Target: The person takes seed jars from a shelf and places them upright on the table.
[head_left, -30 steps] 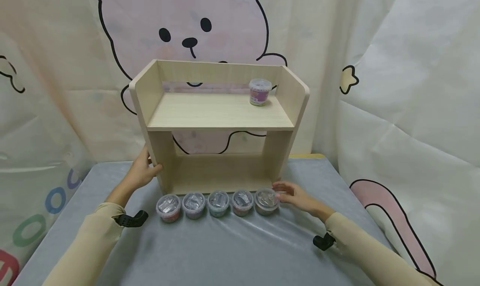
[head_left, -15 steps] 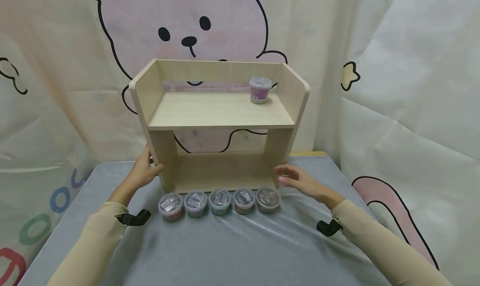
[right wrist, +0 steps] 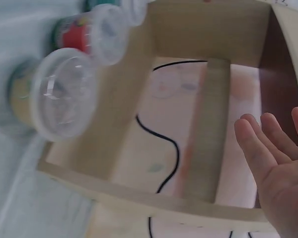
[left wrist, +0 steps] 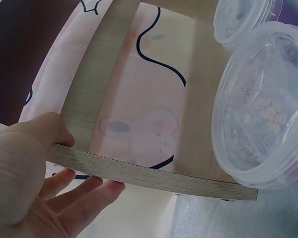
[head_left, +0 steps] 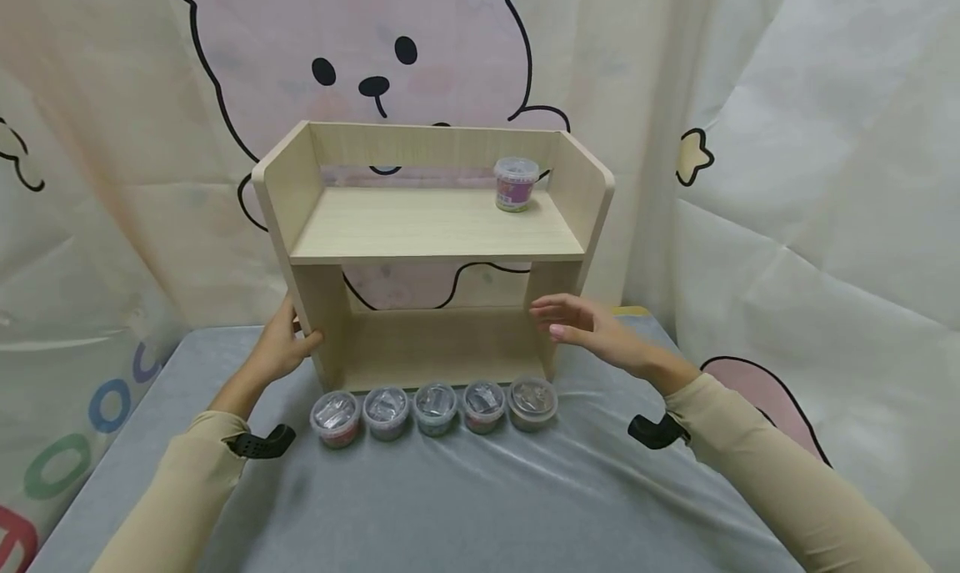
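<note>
A pale wooden two-tier shelf (head_left: pixel 438 227) stands on the table. My left hand (head_left: pixel 279 348) grips the edge of its left side panel; the left wrist view shows the thumb on the inner face and the fingers (left wrist: pixel 92 196) outside. Raised in front of the right side panel, my right hand (head_left: pixel 600 335) holds nothing, its fingers extended and slightly bent. Several clear-lidded tubs stand in a row before the shelf, the rightmost tub (head_left: pixel 533 404) below my right hand. One tub (head_left: pixel 514 185) with a purple label sits on the upper board, toward the right.
A grey-blue cloth (head_left: pixel 450 506) covers the table. Behind it hangs a pale curtain (head_left: pixel 615 72) with a cartoon bear print. The leftmost tub (head_left: pixel 335 419) stands near the shelf's left foot.
My right hand has left the rightmost tub and risen along the shelf's right side panel. The left hand keeps its hold on the shelf, and the tubs stay in place.
</note>
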The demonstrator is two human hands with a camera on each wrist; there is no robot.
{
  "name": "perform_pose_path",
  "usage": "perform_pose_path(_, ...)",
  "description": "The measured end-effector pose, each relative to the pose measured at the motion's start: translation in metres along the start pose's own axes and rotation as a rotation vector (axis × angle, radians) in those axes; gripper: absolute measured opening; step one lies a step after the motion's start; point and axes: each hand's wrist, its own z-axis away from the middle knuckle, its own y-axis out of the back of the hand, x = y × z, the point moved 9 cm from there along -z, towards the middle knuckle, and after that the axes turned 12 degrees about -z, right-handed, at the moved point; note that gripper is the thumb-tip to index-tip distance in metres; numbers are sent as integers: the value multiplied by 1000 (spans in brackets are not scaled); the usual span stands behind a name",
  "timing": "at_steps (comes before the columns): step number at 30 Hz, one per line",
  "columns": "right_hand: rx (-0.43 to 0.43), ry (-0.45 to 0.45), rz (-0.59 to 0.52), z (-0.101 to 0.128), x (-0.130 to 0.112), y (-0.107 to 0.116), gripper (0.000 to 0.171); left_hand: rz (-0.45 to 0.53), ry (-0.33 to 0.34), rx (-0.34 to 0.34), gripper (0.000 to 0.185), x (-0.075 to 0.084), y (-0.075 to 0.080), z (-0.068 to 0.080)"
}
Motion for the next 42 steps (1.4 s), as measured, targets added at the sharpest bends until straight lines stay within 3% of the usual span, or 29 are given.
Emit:
perform_pose_path(7,-15,41,-24,-10,-34,-1,48,-21,6,3,90,-2,1,1)
perform_pose_path(14,37,86,-74,-20,-57,11,46,-17,-4,4,88,-2,-1,-1)
perform_pose_path(21,113,92,-192,-34,-71,23,49,-14,-7,6,87,-3,0,-2)
perform_pose_path(32,229,80,-254,-58,-91,37,45,-15,-7,4,85,-3,0,-3)
perform_pose_path(42,336,29,-281,-84,-92,50,60,-24,3,-5,85,-4,0,-3)
